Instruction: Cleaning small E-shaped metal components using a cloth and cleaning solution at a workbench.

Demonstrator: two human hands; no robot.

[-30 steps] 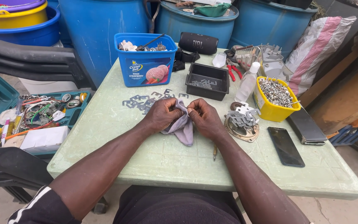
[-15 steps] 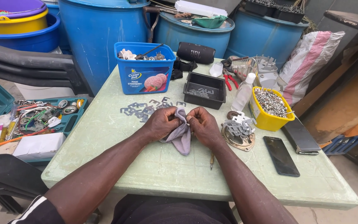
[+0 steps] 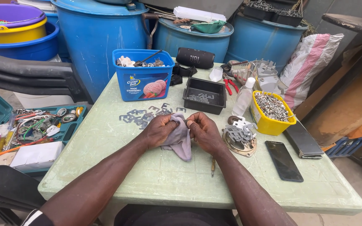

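Your soft, crumpled grey cloth sits bunched between your two hands at the middle of the pale green, lightly marbled plastic table, its loose end hanging down onto the tabletop. Your left hand is curled closed around the cloth's upper folds, knuckles up, forearm running in from the near left. Your right hand is also closed, fingertips pinched together against the cloth's right edge; whether a small part sits inside that pinch cannot be told. Just beyond your hands lies a scatter of flat grey metal brackets. Far left of centre stands a blue rectangular plastic tub holding odd bits and a dark tool handle. A shallow black tray beside it carries a few metal pieces, and a yellow tub to the right is heaped with small shiny metal parts. A round metal dish near your right hand is piled with grey brackets. A dark phone lies flat at the near right.
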